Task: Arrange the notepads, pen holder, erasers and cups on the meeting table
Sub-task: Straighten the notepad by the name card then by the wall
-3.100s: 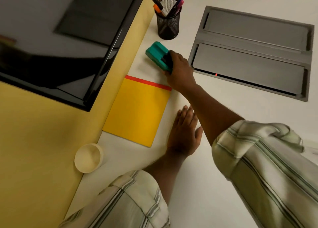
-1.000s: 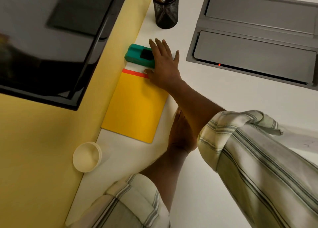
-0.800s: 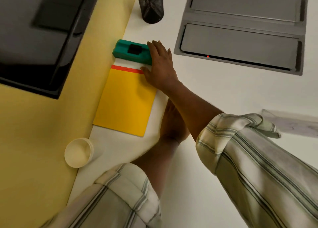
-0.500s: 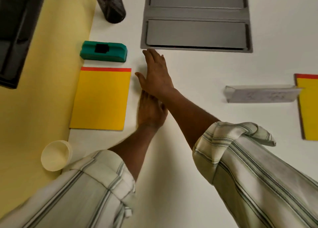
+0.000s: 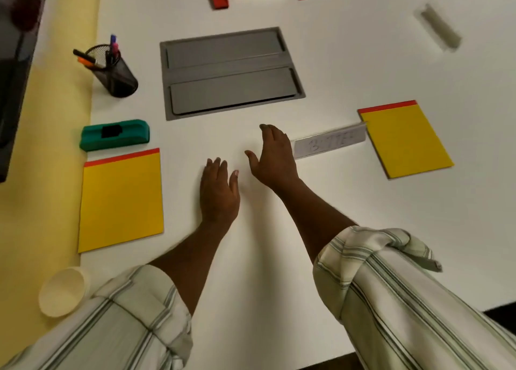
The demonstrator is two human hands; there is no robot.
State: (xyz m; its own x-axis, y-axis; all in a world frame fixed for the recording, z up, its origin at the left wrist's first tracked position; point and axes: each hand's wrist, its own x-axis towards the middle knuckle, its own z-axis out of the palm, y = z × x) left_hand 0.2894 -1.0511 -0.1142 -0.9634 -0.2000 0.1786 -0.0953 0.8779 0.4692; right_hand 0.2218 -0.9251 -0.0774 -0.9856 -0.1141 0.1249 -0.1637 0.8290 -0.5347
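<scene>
Left hand (image 5: 218, 195) lies flat on the white meeting table (image 5: 349, 71), fingers together, holding nothing. Well to its left sit a cream paper cup (image 5: 62, 291), a yellow notepad with a red top strip (image 5: 121, 199), a green block eraser (image 5: 114, 134) and a black mesh pen holder (image 5: 114, 73). Right hand (image 5: 272, 157) hovers empty, fingers loosely spread, just beside a clear name plate (image 5: 331, 143); a second yellow notepad (image 5: 403, 140) lies further right.

Black wire-mesh pen holder (image 5: 115, 75)
</scene>
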